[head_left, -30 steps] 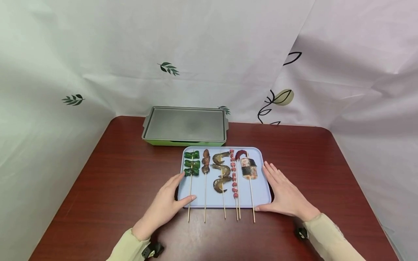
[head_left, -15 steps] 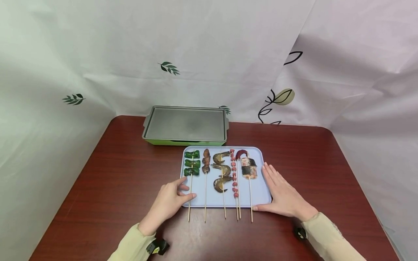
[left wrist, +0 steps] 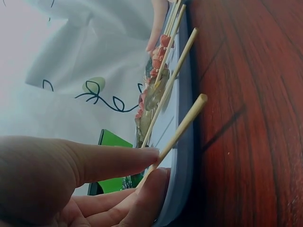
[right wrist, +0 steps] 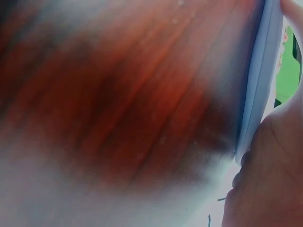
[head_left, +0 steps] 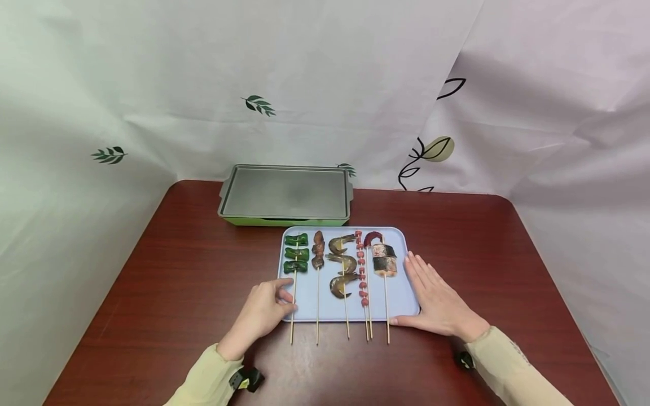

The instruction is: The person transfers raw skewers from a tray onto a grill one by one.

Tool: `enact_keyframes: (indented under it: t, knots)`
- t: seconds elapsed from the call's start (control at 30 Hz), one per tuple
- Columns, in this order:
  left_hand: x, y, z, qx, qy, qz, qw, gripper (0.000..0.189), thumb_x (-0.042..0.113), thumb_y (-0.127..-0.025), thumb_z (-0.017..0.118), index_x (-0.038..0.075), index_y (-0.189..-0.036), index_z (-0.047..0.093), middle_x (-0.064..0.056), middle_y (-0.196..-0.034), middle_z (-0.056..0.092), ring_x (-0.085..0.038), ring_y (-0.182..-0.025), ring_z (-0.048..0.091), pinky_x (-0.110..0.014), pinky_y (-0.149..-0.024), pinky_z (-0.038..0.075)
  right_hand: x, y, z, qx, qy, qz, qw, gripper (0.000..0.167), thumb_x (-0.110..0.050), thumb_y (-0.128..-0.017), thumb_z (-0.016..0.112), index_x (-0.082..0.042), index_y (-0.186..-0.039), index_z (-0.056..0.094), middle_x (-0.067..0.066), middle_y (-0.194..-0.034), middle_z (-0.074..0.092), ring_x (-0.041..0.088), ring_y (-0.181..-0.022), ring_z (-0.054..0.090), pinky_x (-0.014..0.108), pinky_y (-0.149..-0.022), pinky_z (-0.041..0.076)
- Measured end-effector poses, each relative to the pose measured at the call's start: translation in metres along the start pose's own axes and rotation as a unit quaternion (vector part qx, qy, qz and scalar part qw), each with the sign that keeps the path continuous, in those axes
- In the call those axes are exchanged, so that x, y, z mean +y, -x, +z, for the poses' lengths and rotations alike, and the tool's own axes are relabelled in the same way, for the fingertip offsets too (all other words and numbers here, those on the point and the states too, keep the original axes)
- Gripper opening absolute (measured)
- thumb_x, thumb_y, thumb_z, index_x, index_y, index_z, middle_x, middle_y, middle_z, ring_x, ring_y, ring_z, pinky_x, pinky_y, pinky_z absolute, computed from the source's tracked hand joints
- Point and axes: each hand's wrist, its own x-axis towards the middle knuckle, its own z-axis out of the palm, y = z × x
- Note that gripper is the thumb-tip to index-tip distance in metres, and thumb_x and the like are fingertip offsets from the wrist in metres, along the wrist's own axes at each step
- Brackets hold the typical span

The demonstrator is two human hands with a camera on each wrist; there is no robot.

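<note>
Nearest on my head feed is the dark red wooden table (head_left: 396, 375). At the left, I have the left hand (head_left: 260, 313) nearly closed, thumb and finger pinching the bare stick of the green pepper skewer (head_left: 296, 254) over the near left corner of the pale blue tray (head_left: 306, 301). At the right, I see the right hand (head_left: 439, 301) spread open, gripping nothing, its straight fingers along the tray's right rim and its thumb at the near rim; I can't tell whether the thumb touches the stick beside it.

The sticks overhang the near rim. Right of the peppers, in order, lie a brown meat skewer (head_left: 317, 249), a three-shrimp skewer (head_left: 343, 285), a skewer of small red pieces (head_left: 362, 269), a curled dark red skewer (head_left: 373, 237) and a dark-skinned fish skewer (head_left: 385, 259).

Just beyond, left of centre, I see a grey griddle (head_left: 289, 192) on a green base (head_left: 249, 221), before a leaf-printed white cloth (head_left: 325, 62).
</note>
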Motion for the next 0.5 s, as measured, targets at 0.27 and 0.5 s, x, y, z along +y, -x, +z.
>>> enact_keyframes:
  t: [0.27,0.5]
  knots:
    - [-0.0025,-0.0006,-0.0034,-0.017,0.033,-0.011,0.9992,0.049,-0.003,-0.079,0.081,-0.005,-0.127,0.067,0.006,-0.075,0.067,-0.009,-0.065,0.062,-0.028,-0.059,0.051,-0.0011,-0.0013,-0.0018,-0.003,0.006,0.002,1.0000,0.129,-0.084,-0.077,0.062,0.009,-0.157,0.023,0.024,-0.165,0.016,0.039,-0.151,0.018,0.052,-0.121,0.022]
    - [-0.0075,-0.0018,-0.0067,-0.034,0.093,-0.040,0.9943,0.040,-0.002,-0.083,0.079,-0.003,-0.121,0.070,0.001,-0.079,0.069,-0.014,-0.064,0.066,-0.029,-0.058,0.055,-0.0018,-0.0013,-0.0022,-0.003,0.005,0.003,1.0000,0.129,-0.085,-0.077,0.062,0.009,-0.157,0.023,0.024,-0.165,0.017,0.040,-0.151,0.018,0.053,-0.121,0.022]
